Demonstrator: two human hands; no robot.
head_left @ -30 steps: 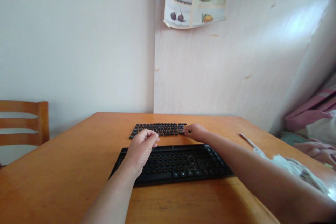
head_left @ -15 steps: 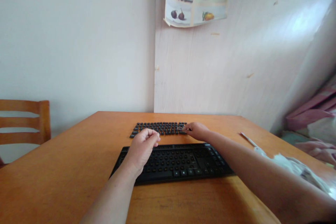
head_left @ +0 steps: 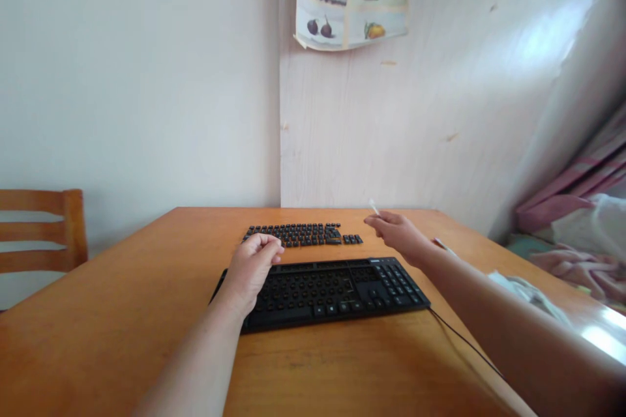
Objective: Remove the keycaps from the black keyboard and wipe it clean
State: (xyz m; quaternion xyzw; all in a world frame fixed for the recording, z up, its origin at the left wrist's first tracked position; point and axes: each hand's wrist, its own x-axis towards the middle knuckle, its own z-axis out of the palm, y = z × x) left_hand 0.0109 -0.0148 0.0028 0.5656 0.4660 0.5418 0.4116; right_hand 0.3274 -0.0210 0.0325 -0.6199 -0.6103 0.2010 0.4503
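So your left hand (head_left: 255, 267) is curled up, fingers bent in and thumb tip pressed to the index finger, clenched in a closed pinch. Can't tell if there's anything tiny in there. That forearm comes up from the bottom edge and leans a bit right, with the hand over the left part of the black plastic keyboard (head_left: 313, 293) and the fingertips pointing right, around its far edge in the view.

Your right arm is way more stretched out, running from the lower right corner up and inward. The right hand (head_left: 391, 229) is out past the number pad, knuckles up, grasping a thin, pale, see-through stick (head_left: 373, 207) between thumb and fingers. Its free end tips up and a little left. So both hands are closed, but only the right one clearly has something.

The keyboard lies flat on the orange-brown wooden desk (head_left: 122, 319), closest to you, bare across most of the main key area, with keycaps on the number pad and some along the front row. A thin black cable (head_left: 464, 339) trails off its right end. Just beyond it sit the loose black keycaps (head_left: 306, 235) in neat rows, plus a small separate bunch (head_left: 352, 239) right of the block, near your right hand.
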